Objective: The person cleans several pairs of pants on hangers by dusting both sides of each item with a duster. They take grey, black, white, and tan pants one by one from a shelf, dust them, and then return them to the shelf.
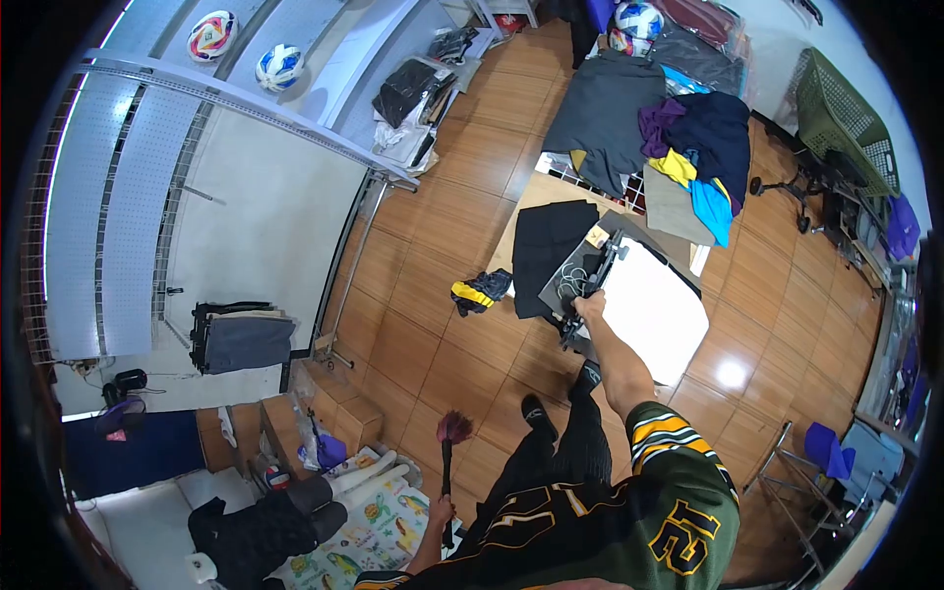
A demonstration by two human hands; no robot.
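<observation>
The left hand had its grip closed on the handle of a duster, held over the floor. The right hand had its grip closed on the dark bar along the left side of a white panel, at the near edge of the surface. A folded black cloth lay left of it, and grey cloth was toward the far edge.
</observation>
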